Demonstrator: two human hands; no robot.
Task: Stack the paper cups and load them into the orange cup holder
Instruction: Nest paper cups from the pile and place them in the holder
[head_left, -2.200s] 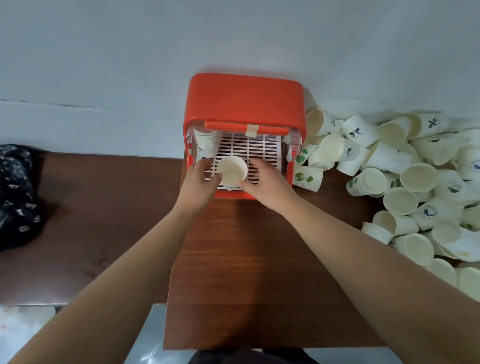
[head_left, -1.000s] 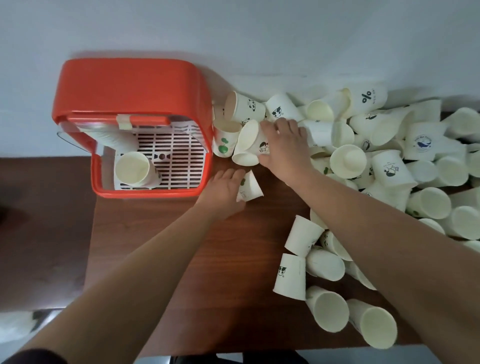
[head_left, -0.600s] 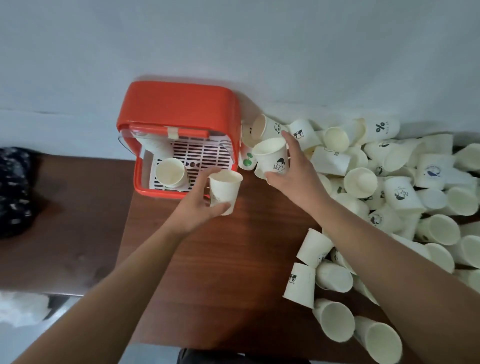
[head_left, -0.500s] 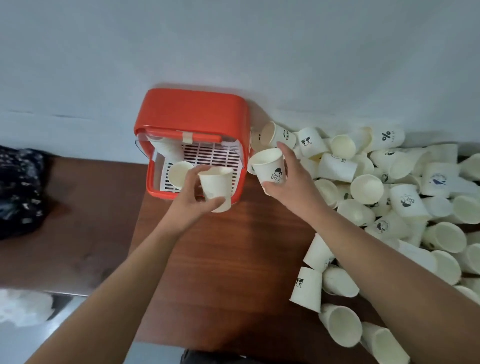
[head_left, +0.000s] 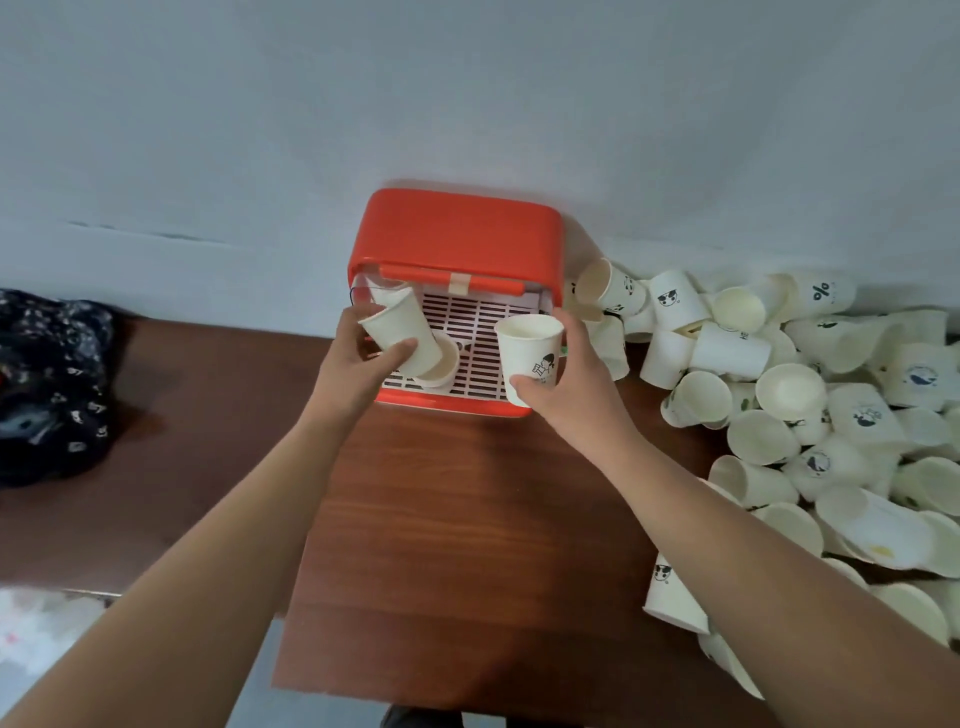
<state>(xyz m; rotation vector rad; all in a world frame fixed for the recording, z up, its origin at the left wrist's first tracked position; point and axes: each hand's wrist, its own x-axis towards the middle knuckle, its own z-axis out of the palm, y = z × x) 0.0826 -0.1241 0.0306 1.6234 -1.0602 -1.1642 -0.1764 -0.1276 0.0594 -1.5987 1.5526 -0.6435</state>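
The orange cup holder (head_left: 457, 231) stands against the wall with its white slatted tray (head_left: 480, 322) open toward me. My left hand (head_left: 358, 364) grips a plain paper cup (head_left: 400, 330), tilted, its base entering the cup stack (head_left: 440, 366) that sits on the tray's left. Another stack (head_left: 387, 293) leans in the holder's back left corner. My right hand (head_left: 563, 384) holds an upright printed cup (head_left: 530, 353) over the tray's right front corner.
A large heap of loose paper cups (head_left: 789, 395) covers the right side of the brown wooden table (head_left: 467, 519). A dark patterned cloth (head_left: 49, 384) lies at the far left. Some white material (head_left: 41, 623) sits below the table's left edge.
Both hands picked a cup from the heap and carried it left to the holder. My left hand's cup now tilts into the stack on the tray.
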